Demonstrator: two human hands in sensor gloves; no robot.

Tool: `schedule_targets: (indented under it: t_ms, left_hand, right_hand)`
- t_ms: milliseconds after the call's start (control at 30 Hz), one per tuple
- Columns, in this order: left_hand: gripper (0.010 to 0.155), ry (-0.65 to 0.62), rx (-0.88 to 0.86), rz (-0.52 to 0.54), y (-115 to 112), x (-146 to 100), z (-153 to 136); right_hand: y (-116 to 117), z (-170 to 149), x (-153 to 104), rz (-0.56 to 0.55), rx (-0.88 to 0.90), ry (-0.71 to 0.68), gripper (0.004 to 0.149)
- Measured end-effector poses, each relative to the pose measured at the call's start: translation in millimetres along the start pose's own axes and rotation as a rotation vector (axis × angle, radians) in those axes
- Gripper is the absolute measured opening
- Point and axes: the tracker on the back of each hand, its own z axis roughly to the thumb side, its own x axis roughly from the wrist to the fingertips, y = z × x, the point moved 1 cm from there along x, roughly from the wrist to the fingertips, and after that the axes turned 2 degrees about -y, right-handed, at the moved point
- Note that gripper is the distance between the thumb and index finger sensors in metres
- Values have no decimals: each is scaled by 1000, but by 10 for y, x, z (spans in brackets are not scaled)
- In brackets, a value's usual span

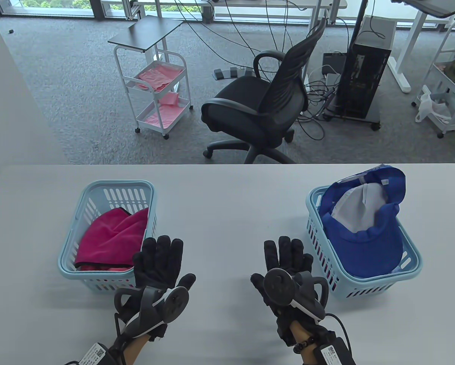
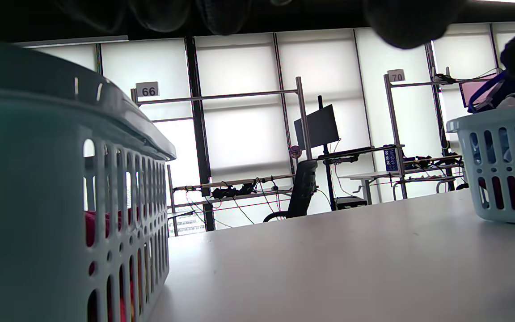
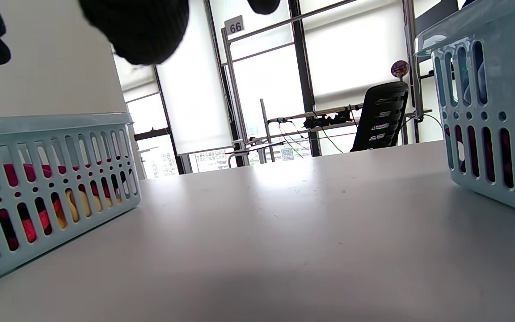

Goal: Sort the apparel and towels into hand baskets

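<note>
Left hand (image 1: 160,266): flat, fingers spread, holding nothing; fingertips overlap the near right corner of the left basket (image 1: 98,186) from above, contact not certain.
Right hand (image 1: 288,270): flat, fingers spread, nothing held; just beside the right basket's (image 1: 409,262) near left wall.
Table (image 1: 227,197): bare grey top between the hands, no loose item showing.
Pink towel (image 1: 111,237): lies in the left basket, ahead and left of the left hand; something yellow low behind the slots in the right wrist view, unclear what.
Blue cap (image 1: 368,224): sits in the right basket, brim toward the near side, ahead-right of the right hand.
Judgement: sorting looks finished; each hand is nearer its own basket.
</note>
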Motion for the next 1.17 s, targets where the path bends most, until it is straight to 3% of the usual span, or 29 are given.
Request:
schedule_targets:
  t_ms: [1167]
  left_hand:
    - [85,-8,-6,-3,-20,-10,38]
  right_hand:
    - [21,23,-2,17,20,-25,84]
